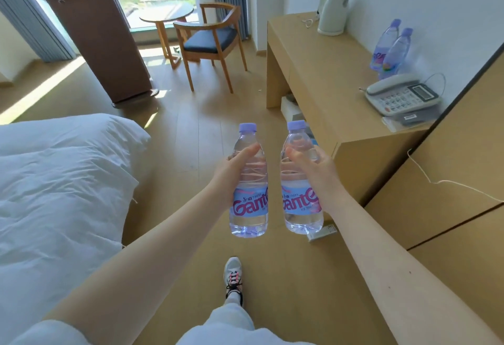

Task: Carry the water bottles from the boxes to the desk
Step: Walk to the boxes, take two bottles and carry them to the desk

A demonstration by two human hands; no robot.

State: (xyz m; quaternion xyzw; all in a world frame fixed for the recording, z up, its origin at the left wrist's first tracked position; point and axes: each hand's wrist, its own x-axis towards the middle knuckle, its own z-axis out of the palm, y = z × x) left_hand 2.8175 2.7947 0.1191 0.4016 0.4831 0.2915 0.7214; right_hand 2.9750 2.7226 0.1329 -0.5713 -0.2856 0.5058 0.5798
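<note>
I carry two clear water bottles with purple caps and blue labels, both upright above the wooden floor. My left hand [231, 172] grips the left bottle [249, 208] around its middle. My right hand [313, 170] grips the right bottle [300, 208] the same way. The light wooden desk [313, 66] stands ahead to the right, against the wall. Two more bottles [391, 49] of the same kind stand on the desk near the wall. No boxes are in view.
On the desk sit a white kettle [331, 11], a white telephone [401, 96] and a flat packet. A bed with white bedding [60, 181] fills the left. A chair [212, 41], a round table and a brown cabinet [101, 41] stand by the window.
</note>
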